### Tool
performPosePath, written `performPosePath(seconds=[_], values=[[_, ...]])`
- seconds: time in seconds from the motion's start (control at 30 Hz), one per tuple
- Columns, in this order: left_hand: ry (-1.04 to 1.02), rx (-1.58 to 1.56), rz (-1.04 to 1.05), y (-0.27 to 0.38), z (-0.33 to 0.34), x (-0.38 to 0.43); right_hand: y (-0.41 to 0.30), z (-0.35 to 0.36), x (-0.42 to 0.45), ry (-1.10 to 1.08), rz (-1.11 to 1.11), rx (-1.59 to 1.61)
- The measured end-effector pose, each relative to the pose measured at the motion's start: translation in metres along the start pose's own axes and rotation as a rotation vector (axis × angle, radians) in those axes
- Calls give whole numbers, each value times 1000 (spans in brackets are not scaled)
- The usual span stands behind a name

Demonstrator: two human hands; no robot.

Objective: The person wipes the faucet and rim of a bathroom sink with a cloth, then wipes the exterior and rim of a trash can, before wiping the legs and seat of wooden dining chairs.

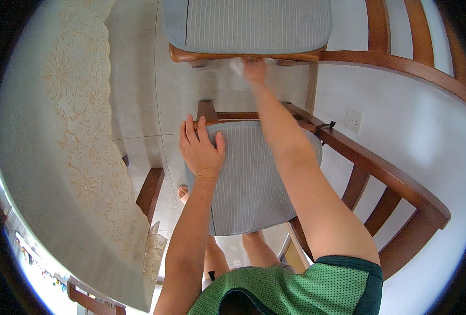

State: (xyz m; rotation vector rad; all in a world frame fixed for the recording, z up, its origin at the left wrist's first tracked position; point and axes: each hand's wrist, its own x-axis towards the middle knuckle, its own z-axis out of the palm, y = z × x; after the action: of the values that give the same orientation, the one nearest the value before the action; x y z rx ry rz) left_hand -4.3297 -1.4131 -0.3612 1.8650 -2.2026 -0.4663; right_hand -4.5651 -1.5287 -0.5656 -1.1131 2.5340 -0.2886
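Observation:
My left hand (202, 151) rests with spread fingers on the front left corner of a grey striped seat cushion (252, 181), which lies on a wooden chair. My right hand (254, 71) reaches past that chair to the wooden seat edge (217, 57) of a second chair. It is blurred, with a white item (237, 66), perhaps a cloth, at its fingers; the fingertips are partly hidden, and the grip is unclear. Another grey striped cushion (256, 27) lies on the second chair, above my right hand.
A table with a cream, floral-patterned tablecloth (87, 130) stands at the left. Slatted wooden chair backs (386, 173) stand along the white wall at the right, near a wall socket (353, 120). A black tie (326, 125) is around the nearer chair's frame. Tiled floor (138, 98) shows between.

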Motion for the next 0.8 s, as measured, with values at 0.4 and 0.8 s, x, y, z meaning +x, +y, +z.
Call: performPosePath(seconds=[0.4,0.8], values=[[-17,-24,-6,5,-1,2,26,-27,-7,-44,-425,-493],[-17,18,-12,-4,-2,-2,33,-72,-38,-321,-151,-297]])
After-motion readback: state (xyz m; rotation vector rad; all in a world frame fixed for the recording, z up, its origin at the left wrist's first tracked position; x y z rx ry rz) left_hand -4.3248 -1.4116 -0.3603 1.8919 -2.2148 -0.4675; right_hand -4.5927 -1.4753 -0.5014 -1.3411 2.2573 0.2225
